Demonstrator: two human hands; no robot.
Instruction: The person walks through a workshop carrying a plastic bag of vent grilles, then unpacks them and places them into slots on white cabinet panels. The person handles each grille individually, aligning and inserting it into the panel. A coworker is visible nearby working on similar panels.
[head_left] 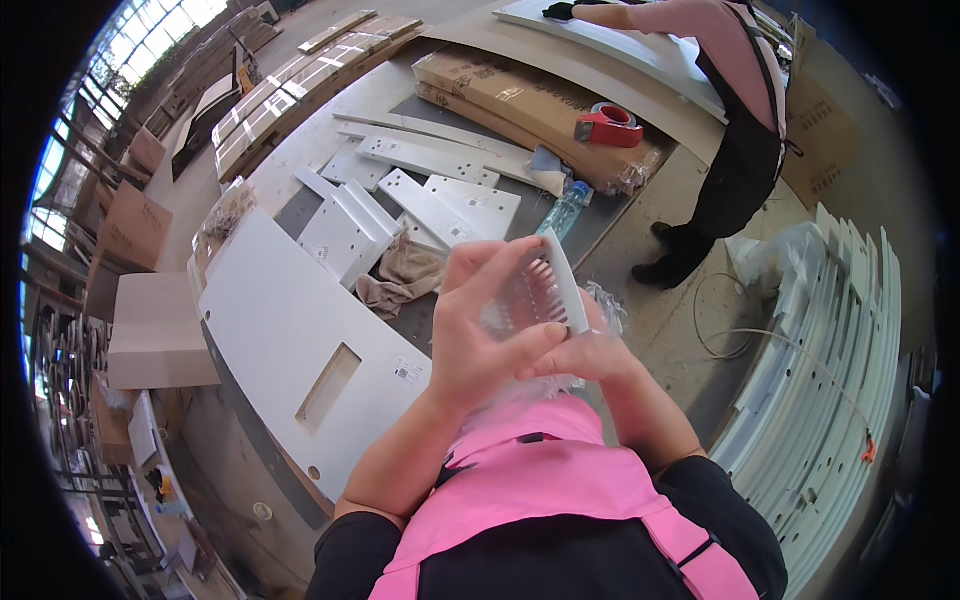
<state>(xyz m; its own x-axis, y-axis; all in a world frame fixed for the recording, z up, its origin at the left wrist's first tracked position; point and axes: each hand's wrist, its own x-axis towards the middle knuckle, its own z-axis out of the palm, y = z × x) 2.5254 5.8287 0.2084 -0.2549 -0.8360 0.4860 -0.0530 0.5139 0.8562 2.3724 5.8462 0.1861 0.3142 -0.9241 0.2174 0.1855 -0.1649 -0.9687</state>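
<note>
Up in front of my chest, both hands hold a small white slotted grille point(569, 285) with a curved edge and a row of narrow slots. My left hand point(475, 320) has its fingers behind the piece and its thumb at the lower corner. My right hand point(590, 350) grips the lower end, its fingers partly hidden. Clear plastic film point(515, 305) lies around the piece and between my hands. Just left of my forearm lies a large white panel point(270, 300) with a rectangular cutout. A crumpled brown cloth point(405, 270) lies beyond my left hand.
White drilled boards point(470, 205) lie piled on the table beside a clear bottle point(565, 208). A red tape dispenser point(612, 127) rests on a long carton point(520, 95). Pale panels point(825, 400) are stacked at right. A co-worker point(745, 110) stands at the far right, a gloved hand on a white board.
</note>
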